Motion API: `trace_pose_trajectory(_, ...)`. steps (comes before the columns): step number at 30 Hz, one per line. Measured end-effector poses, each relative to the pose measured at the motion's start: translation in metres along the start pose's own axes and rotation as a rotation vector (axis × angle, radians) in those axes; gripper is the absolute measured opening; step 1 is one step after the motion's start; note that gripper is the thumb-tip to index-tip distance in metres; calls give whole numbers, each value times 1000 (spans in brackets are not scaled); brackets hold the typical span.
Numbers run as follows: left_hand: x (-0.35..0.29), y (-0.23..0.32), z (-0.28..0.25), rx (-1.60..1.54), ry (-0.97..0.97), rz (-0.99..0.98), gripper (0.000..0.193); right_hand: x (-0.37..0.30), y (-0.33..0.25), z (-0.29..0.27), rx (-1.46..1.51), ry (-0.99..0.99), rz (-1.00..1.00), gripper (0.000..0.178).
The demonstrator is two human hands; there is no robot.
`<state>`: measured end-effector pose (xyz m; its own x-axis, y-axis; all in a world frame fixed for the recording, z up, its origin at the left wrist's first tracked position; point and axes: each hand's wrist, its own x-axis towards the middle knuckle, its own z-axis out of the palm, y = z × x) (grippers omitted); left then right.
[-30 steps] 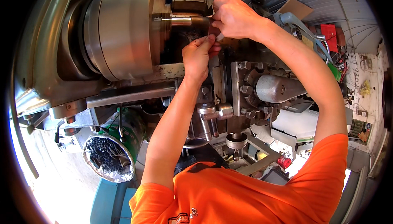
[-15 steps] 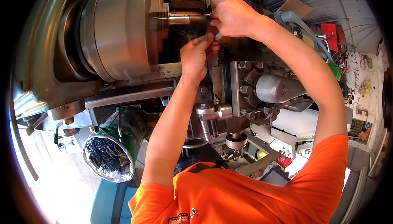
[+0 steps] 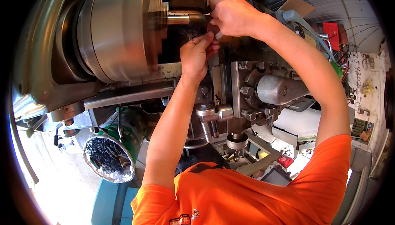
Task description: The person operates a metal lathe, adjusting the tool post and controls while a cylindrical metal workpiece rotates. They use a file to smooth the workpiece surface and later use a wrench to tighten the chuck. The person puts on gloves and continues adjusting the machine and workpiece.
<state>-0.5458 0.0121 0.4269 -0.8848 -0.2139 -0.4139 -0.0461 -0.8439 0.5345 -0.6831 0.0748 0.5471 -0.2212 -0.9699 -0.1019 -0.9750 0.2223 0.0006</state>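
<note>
A large metal lathe chuck (image 3: 117, 31) at the upper left has blurred jaws, so it looks to be spinning. From it a shiny metal rod (image 3: 177, 19) points right, ending in a darker tip. My right hand (image 3: 234, 16) is closed at that tip, pinching the upper part of a thin brown strip of sandpaper (image 3: 212, 28) with a pale side. Just below, my left hand (image 3: 195, 56) pinches the strip's lower end between thumb and fingers. How the strip lies against the rod is partly hidden by my fingers.
A bolted tool post (image 3: 242, 89) with a thick grey handle (image 3: 279, 89) sits below my right forearm. Metal handwheel parts (image 3: 237, 141) are nearer me. At the lower left, a green bucket (image 3: 133, 128) holds dark shavings. A red box (image 3: 331, 35) stands far right.
Both hands keep their pinch on the strip and have barely moved. The chuck's jaws are blurred in both frames. The view has shifted very slightly.
</note>
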Motion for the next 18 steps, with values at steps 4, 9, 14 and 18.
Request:
trace_pose_trajectory(4,0,-2,3,-5,2,30,22,2,12,6,116,-41,57,13)
trace_pose_trajectory(9,1,-1,1,-4,19,36,22,-2,-7,-2,-33,26,-26,15)
trace_pose_trajectory(14,1,-2,0,0,10,29,21,0,0,2,12,-39,18,15)
trace_pose_trajectory(18,-1,-2,6,-1,21,40,21,2,13,4,192,-107,116,13)
